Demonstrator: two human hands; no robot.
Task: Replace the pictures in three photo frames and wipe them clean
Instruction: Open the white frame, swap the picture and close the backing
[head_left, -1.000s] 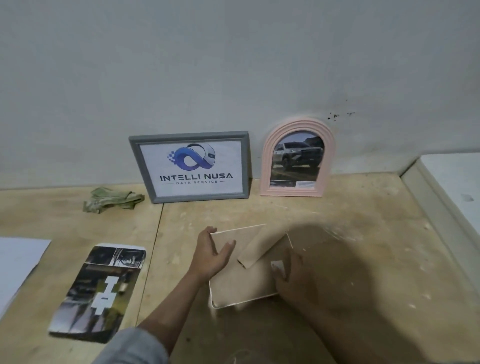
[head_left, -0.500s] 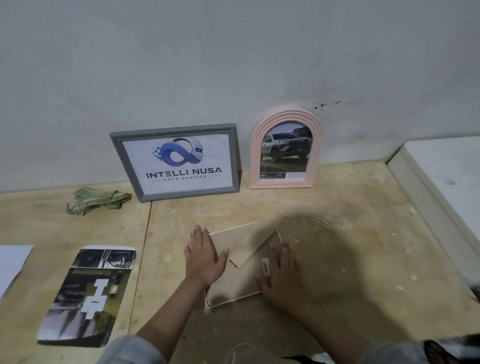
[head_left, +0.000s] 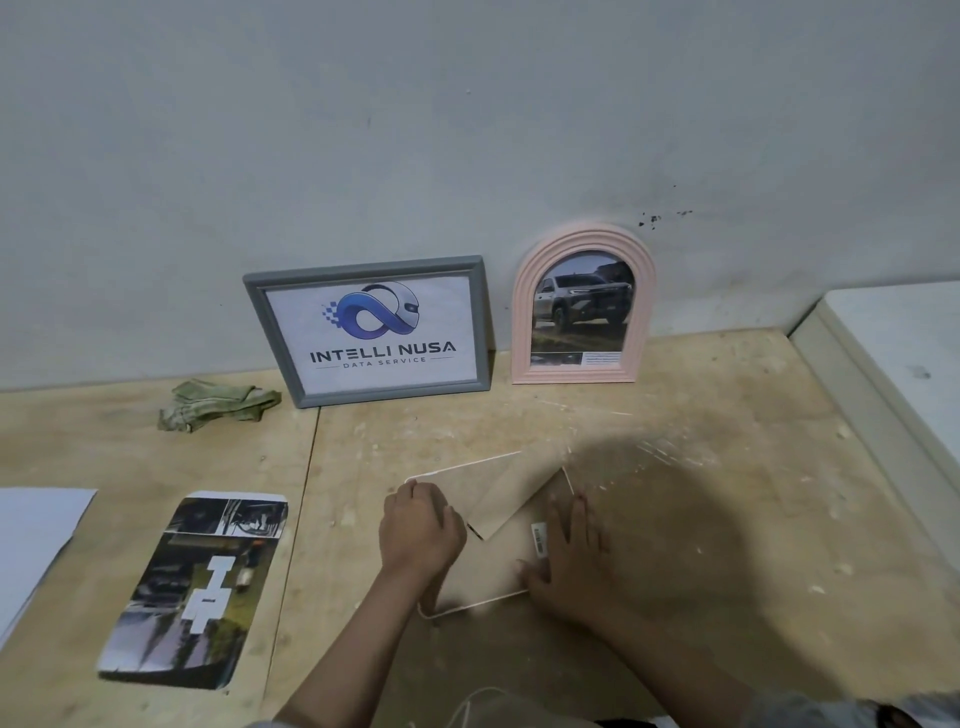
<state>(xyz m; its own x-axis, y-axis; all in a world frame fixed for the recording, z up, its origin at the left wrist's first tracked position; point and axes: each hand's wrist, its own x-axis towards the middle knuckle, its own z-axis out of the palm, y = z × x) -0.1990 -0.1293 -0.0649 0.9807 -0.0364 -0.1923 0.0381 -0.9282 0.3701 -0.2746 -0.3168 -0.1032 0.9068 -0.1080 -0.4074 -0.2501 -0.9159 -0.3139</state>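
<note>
Beige frame (head_left: 498, 525) face-down, both hands pressing its back.

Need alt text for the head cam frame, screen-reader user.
Two bare hands, left hand and right hand, press flat on a face-down photo frame on a wooden table. A grey frame with a logo and a pink arched frame with a truck photo lean on the wall behind; a loose photo and a green cloth lie to the left.
</note>
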